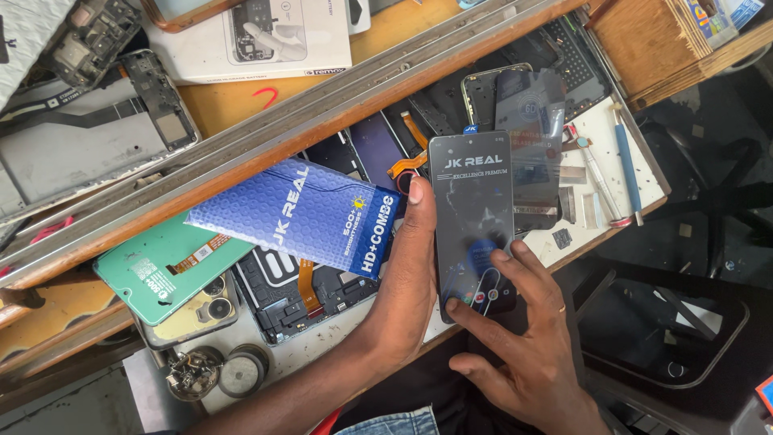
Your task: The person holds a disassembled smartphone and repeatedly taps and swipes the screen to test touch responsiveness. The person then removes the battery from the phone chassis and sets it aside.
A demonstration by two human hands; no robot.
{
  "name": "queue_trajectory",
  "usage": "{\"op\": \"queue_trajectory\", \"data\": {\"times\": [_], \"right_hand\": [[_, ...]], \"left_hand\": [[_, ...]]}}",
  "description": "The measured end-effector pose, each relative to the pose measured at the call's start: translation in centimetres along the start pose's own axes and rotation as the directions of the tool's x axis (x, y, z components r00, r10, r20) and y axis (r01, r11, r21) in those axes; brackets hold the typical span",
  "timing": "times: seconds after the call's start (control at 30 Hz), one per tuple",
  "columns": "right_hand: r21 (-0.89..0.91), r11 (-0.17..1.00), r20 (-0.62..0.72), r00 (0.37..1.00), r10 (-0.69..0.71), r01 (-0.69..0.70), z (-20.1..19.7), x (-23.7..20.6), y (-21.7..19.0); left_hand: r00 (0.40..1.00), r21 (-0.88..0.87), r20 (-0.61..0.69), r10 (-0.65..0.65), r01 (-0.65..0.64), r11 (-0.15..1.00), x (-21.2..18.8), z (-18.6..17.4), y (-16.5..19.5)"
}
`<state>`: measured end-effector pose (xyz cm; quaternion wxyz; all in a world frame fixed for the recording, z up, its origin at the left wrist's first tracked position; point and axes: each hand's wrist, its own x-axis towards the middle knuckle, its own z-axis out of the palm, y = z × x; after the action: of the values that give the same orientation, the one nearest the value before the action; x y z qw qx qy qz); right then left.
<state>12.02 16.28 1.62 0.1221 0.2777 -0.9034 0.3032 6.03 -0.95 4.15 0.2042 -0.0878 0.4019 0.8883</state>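
Note:
My left hand (403, 282) grips a dark phone display panel (471, 201) by its left edge, thumb up along the side, and holds it upright over an open drawer. My right hand (523, 338) touches the panel's lower end, index and middle fingertips pressing on a blue round sticker near the bottom. A blue printed box (302, 213) lies just left of the panel on top of phone parts. A second dark glass panel (531, 137) lies behind the held one.
The drawer (612, 229) holds phone frames, flex cables, a green back cover (165, 266), screwdrivers (626, 161) and metal discs (241, 372). A wooden bench edge (266, 141) crosses above, with a white box (266, 36) and opened phones. A dark stool (660, 330) stands at lower right.

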Motion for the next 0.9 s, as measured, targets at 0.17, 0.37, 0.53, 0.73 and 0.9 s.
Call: {"op": "queue_trajectory", "data": {"times": [0.17, 0.37, 0.53, 0.73, 0.9], "right_hand": [[-0.004, 1.000, 0.001, 1.000, 0.009, -0.009, 0.1, -0.2, 0.0], [0.007, 1.000, 0.005, 1.000, 0.027, -0.027, 0.2, -0.3, 0.2], [-0.011, 0.999, -0.003, 0.999, 0.041, -0.041, 0.2, 0.0, 0.2], [-0.036, 0.998, 0.031, 0.998, 0.060, -0.059, -0.3, 1.0, 0.3], [-0.010, 0.997, 0.028, 0.997, 0.074, -0.074, -0.5, 1.8, 0.5]], "left_hand": [[1.000, 0.002, 0.009, 0.001, -0.001, 1.000, 0.0, 0.0, 0.1], [1.000, 0.028, 0.013, 0.006, -0.006, 1.000, -0.1, 0.1, 0.3], [0.998, 0.030, 0.048, -0.041, 0.040, 0.999, -0.2, 0.0, 0.2], [0.997, 0.002, 0.054, -0.063, 0.063, 0.998, -0.2, 0.0, -0.5], [0.998, -0.008, 0.038, -0.051, 0.052, 0.999, -0.1, -0.1, -1.1]]}}
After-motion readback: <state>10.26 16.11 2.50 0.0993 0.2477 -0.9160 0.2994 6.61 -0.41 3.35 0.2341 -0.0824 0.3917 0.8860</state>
